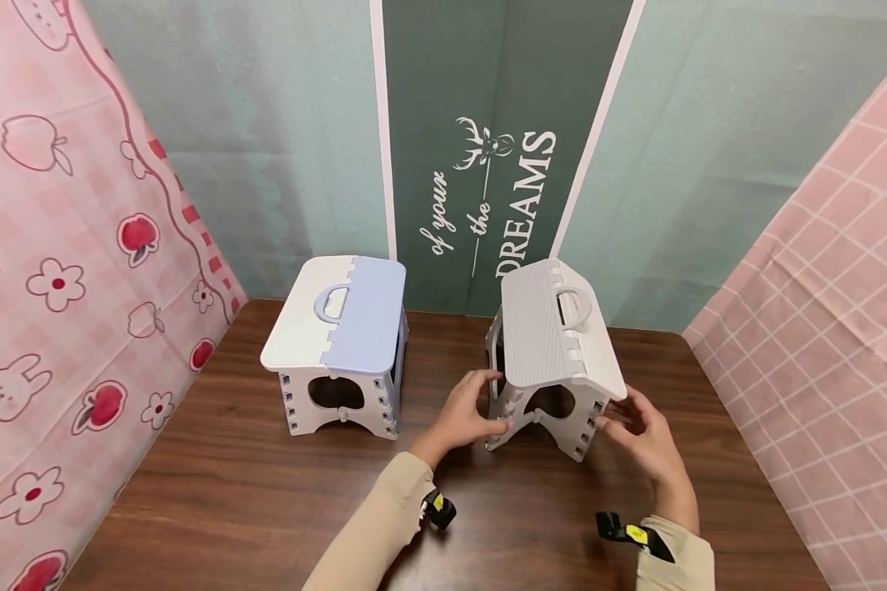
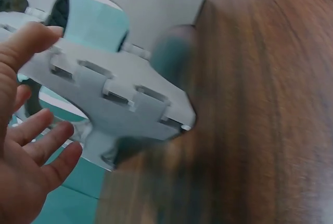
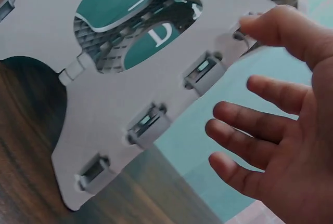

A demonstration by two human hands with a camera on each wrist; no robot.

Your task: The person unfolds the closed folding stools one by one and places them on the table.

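Observation:
A grey folding stool point(image 1: 534, 332) stands on the right of the table, its hinged top bent along the middle and its front panel folded a little at the hinge. At its left side is my left hand point(image 1: 460, 417), thumb near the front leg edge and fingers spread beside the side leg point(image 2: 99, 86). My right hand point(image 1: 649, 439) is at the right side, its thumb at the upper edge of the leg panel point(image 3: 156, 94). The other right fingers are spread apart from the panel in the right wrist view. Neither hand is curled round the stool.
A white and blue folding stool point(image 1: 369, 324) stands unfolded with a flat top, left of the grey one. Both are on a dark wood table point(image 1: 251, 501). Pink patterned cloths point(image 1: 66, 304) hang at both sides, with a green printed curtain point(image 1: 443, 98) behind.

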